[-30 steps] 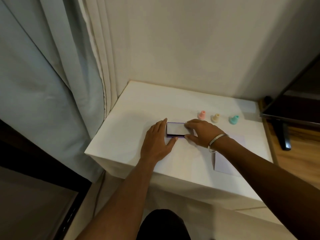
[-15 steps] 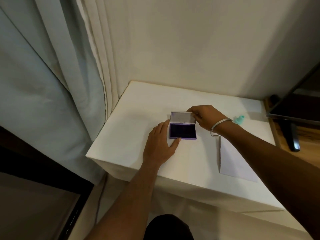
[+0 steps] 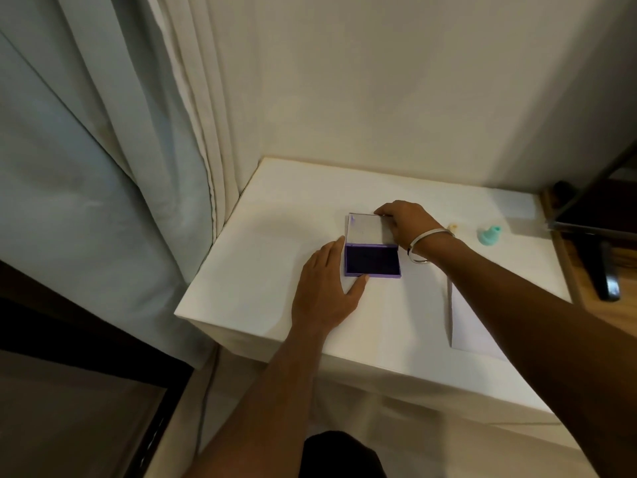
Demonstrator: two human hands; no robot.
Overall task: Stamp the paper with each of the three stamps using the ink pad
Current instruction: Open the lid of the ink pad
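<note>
A purple ink pad lies open on the white table, its dark pad showing and its pale lid folded back flat. My left hand rests flat against the pad's left side, thumb at the front corner. My right hand holds the lid's far right corner. A teal stamp stands to the right. Only a sliver of a yellow stamp shows behind my wrist. The pink stamp is hidden. White paper lies under my right forearm.
Curtains hang at the left, close to the table's left edge. A wall runs behind the table. A dark monitor with a stand sits on a wooden surface at the right.
The ink pad was closed a second ago. My right hand has lifted the lid and laid it back flat, while my left hand kept steadying the base.
</note>
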